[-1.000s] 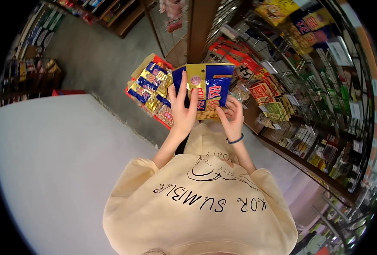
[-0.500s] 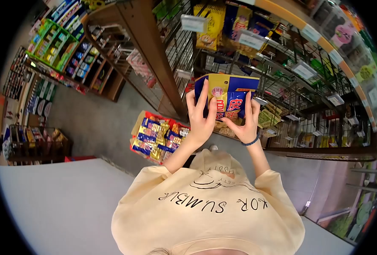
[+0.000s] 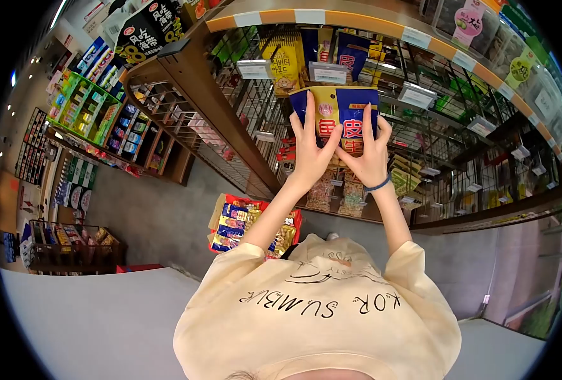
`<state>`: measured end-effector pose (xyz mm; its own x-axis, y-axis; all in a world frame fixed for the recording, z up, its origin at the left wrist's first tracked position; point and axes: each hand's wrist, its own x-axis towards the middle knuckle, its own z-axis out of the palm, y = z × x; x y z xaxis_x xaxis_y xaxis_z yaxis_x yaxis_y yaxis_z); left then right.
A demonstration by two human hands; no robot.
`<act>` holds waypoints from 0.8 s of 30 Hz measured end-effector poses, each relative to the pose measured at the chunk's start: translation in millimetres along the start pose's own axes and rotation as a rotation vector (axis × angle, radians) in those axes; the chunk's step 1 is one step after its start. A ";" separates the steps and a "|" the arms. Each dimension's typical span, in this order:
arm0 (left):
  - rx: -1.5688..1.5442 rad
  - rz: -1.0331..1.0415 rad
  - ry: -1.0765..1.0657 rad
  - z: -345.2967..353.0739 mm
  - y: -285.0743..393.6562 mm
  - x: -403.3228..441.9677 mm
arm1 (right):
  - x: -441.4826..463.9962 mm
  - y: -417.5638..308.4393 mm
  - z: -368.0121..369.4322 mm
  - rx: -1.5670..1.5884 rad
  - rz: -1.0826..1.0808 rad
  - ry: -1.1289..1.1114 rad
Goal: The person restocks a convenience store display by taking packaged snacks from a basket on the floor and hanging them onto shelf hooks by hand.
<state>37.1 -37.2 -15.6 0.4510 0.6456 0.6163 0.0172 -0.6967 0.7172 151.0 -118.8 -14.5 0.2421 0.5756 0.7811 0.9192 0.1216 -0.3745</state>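
A blue and gold snack bag (image 3: 333, 114) with large red characters is held upright in front of the shelf rack. My left hand (image 3: 311, 155) grips its left side, fingers along the front. The right side is gripped by my right hand (image 3: 371, 158), with a dark band around the wrist. My thumbs nearly meet low on the front. Just beyond the bag's top edge hang similar blue bags (image 3: 353, 54) and a yellow bag (image 3: 285, 63). A box of snack bags (image 3: 233, 221) sits on the floor below my left forearm.
A wire shelf rack with an orange-trimmed upper edge (image 3: 369, 28) and price tags (image 3: 328, 73) spans ahead. Its brown post (image 3: 217, 104) stands left. Bags of nuts (image 3: 353, 196) are lower down. Further left are a green display shelf (image 3: 84, 107) and a low bin (image 3: 72, 244).
Both hands have carried the snack bag upward and forward, closer to the hanging blue bags. The view has shifted, bringing more of the upper shelf into sight.
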 end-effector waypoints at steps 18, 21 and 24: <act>0.143 0.097 0.056 -7.3 6.9 38.1 | 27.9 3.3 14.1 -0.009 -0.031 0.094; 0.166 0.106 0.089 -8.3 6.4 41.7 | 32.6 2.9 16.3 0.017 -0.033 0.087; 0.147 0.098 0.107 -12.6 9.2 45.6 | 36.1 -1.1 17.3 0.032 -0.009 0.066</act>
<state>46.6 -10.2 23.2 0.3598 0.5964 0.7175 0.1111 -0.7910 0.6017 153.4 -84.2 5.5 0.2552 0.5196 0.8154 0.9114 0.1523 -0.3823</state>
